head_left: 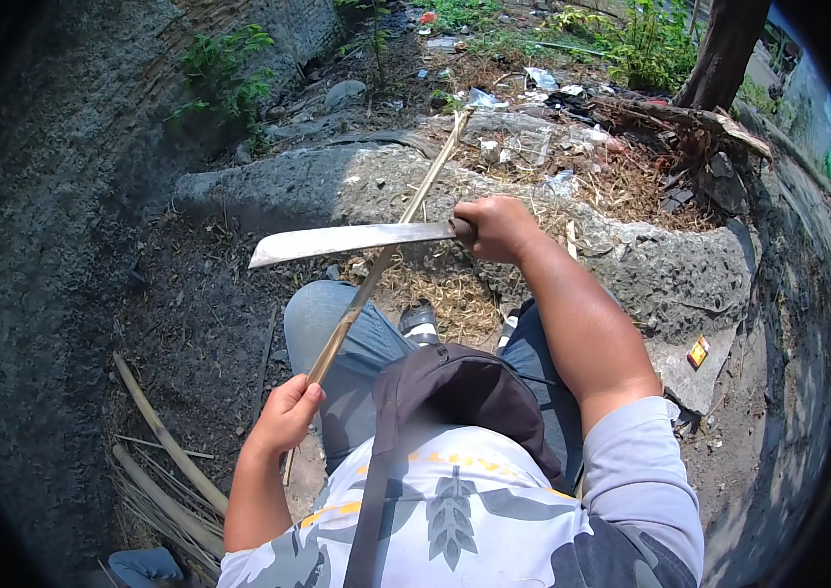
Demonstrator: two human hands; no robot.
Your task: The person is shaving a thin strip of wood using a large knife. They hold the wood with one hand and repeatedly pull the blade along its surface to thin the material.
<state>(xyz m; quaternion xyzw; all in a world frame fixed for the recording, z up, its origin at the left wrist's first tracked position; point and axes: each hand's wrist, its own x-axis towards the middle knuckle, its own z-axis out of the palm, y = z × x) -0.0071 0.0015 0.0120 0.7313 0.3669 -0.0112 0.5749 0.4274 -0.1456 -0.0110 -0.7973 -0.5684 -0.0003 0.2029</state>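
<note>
My right hand [497, 230] is closed round the handle of a machete [352, 243], whose broad blade points left, roughly level. The blade crosses over a long pale wooden strip [361, 299]; whether they touch I cannot tell. My left hand [288, 413] grips the near end of that strip, beside my left knee. From there the strip slants up and away to the right, its far end by the edge of the concrete slab [283, 176]. The part of the strip under the blade is hidden.
Several long stalks [172, 446] lie at the lower left. Shavings [454, 304] cover the ground between my feet. Litter and dry straw [611, 176] spread behind the slab, near a tree trunk [729, 54]. A small yellow-red packet [698, 352] lies right. A rough wall [43, 196] rises left.
</note>
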